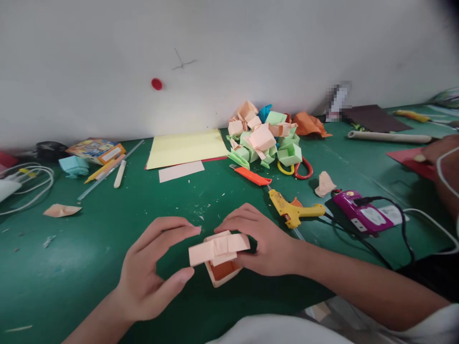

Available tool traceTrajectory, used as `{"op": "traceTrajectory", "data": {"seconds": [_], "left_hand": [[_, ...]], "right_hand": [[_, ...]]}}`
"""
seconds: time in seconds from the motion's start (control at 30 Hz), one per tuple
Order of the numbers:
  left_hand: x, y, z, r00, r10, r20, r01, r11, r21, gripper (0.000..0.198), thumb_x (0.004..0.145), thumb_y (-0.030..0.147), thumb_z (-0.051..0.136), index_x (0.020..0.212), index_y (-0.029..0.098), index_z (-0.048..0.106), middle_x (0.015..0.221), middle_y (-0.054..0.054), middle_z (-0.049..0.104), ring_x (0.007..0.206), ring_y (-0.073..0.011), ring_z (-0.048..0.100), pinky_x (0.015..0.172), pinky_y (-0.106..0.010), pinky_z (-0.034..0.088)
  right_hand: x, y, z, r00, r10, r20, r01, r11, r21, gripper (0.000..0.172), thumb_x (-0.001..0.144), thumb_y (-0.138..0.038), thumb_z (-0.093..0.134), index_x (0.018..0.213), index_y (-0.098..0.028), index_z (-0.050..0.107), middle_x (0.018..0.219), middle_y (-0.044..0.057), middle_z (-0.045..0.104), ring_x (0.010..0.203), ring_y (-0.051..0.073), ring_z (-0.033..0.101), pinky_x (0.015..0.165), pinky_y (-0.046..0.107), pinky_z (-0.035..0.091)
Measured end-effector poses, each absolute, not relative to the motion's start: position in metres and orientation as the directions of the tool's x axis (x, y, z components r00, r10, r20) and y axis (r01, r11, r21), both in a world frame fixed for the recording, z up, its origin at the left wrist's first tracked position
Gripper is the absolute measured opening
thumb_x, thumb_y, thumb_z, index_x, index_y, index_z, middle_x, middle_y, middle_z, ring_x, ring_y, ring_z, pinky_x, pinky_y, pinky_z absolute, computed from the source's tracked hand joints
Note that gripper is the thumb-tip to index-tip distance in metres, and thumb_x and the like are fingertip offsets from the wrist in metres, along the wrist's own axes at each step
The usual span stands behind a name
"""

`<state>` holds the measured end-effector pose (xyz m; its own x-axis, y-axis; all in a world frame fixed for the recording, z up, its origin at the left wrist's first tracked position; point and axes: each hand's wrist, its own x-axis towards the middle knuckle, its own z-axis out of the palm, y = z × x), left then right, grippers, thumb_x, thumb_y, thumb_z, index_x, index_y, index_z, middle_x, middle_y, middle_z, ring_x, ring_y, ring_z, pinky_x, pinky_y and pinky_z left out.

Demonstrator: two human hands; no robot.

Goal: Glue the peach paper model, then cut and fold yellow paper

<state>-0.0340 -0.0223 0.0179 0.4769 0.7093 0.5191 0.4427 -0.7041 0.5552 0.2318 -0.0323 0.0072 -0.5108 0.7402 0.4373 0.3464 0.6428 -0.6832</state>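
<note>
A half-folded piece of peach paper [218, 253], orange on its inner side, is held just above the green table [107, 224] near the front edge. My left hand [150, 272] pinches its left end between thumb and fingers. My right hand [261, 239] curls round its right side, fingers closed over the top and back. Both forearms reach in from the bottom of the view.
A pile of folded peach, green and blue paper shapes [267, 138] lies at the back, with yellow sheets [186, 148], scissors [299, 168], an orange cutter [251, 176], a yellow glue gun [292, 209] and a purple device [360, 215] with cables. Another person's hand [435, 153] shows at the right edge.
</note>
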Motion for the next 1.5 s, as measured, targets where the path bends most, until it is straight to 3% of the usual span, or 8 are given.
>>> {"op": "traceTrajectory", "data": {"seconds": [0.1,0.3,0.77,0.97,1.07,1.3,1.4,1.5], "left_hand": [[-0.034,-0.020,0.019,0.517,0.667,0.536,0.415,-0.743,0.525,0.035,0.086,0.043,0.067,0.120,0.035,0.067,0.107,-0.007,0.069,0.091,-0.0265,0.067,0.075,-0.039,0.058],[-0.027,-0.020,0.027,0.540,0.606,0.583,0.439,-0.795,0.419,0.033,0.081,0.022,0.071,0.111,0.034,0.067,0.089,-0.004,0.073,0.073,-0.0210,0.068,0.062,-0.034,0.057],[-0.030,-0.023,0.030,0.557,0.560,0.613,0.415,-0.827,0.379,0.036,0.082,0.021,0.069,0.115,0.033,0.065,0.091,-0.004,0.070,0.075,-0.0214,0.066,0.063,-0.036,0.056],[-0.027,-0.023,0.032,0.485,0.622,0.615,0.435,-0.781,0.447,0.017,0.086,0.028,0.068,0.103,0.032,0.070,0.089,-0.003,0.072,0.074,-0.0208,0.067,0.061,-0.035,0.056],[-0.027,-0.021,0.030,0.449,0.680,0.580,0.435,-0.733,0.523,0.010,0.092,0.037,0.064,0.096,0.031,0.071,0.087,-0.002,0.071,0.073,-0.0184,0.067,0.061,-0.031,0.055],[-0.025,-0.016,0.025,0.424,0.699,0.576,0.388,-0.715,0.582,0.041,0.098,0.057,0.053,0.084,0.022,0.071,0.081,-0.003,0.069,0.072,-0.0168,0.067,0.063,-0.029,0.054],[-0.025,-0.015,0.024,0.426,0.692,0.583,0.380,-0.722,0.579,0.045,0.099,0.059,0.049,0.086,0.022,0.070,0.082,-0.003,0.068,0.073,-0.0167,0.066,0.063,-0.029,0.053],[-0.026,-0.013,0.022,0.397,0.697,0.598,0.372,-0.717,0.589,0.035,0.098,0.054,0.056,0.088,0.022,0.067,0.082,-0.003,0.066,0.071,-0.0156,0.063,0.060,-0.028,0.051]], "right_hand": [[0.232,-0.033,0.006,-0.499,0.748,0.437,0.358,0.638,-0.682,0.043,0.075,-0.011,0.065,0.117,-0.023,0.061,0.111,0.006,0.073,0.104,0.024,0.064,0.091,0.042,0.046],[0.231,-0.032,0.005,-0.509,0.747,0.427,0.359,0.635,-0.683,0.039,0.075,-0.010,0.065,0.112,-0.023,0.062,0.106,0.005,0.074,0.099,0.024,0.066,0.089,0.040,0.046],[0.230,-0.033,-0.001,-0.524,0.729,0.440,0.337,0.652,-0.679,0.038,0.076,-0.009,0.066,0.111,-0.023,0.063,0.105,0.005,0.073,0.100,0.022,0.065,0.091,0.041,0.044],[0.230,-0.036,0.007,-0.557,0.732,0.392,0.300,0.617,-0.728,0.026,0.084,-0.025,0.076,0.107,-0.020,0.064,0.106,0.008,0.070,0.104,0.024,0.063,0.093,0.041,0.044],[0.230,-0.037,0.012,-0.589,0.737,0.331,0.266,0.564,-0.782,0.030,0.083,-0.035,0.081,0.103,-0.018,0.066,0.110,0.010,0.068,0.111,0.025,0.060,0.097,0.041,0.043],[0.232,-0.037,0.013,-0.638,0.727,0.254,0.188,0.467,-0.864,0.028,0.085,-0.037,0.081,0.102,-0.018,0.069,0.111,0.008,0.065,0.114,0.024,0.056,0.102,0.039,0.040],[0.233,-0.037,0.014,-0.647,0.721,0.249,0.181,0.462,-0.868,0.028,0.086,-0.038,0.079,0.103,-0.018,0.069,0.112,0.008,0.064,0.112,0.023,0.056,0.103,0.039,0.039],[0.233,-0.038,0.014,-0.651,0.718,0.246,0.184,0.464,-0.867,0.027,0.087,-0.039,0.078,0.102,-0.019,0.068,0.113,0.008,0.064,0.113,0.023,0.055,0.105,0.040,0.038]]}}
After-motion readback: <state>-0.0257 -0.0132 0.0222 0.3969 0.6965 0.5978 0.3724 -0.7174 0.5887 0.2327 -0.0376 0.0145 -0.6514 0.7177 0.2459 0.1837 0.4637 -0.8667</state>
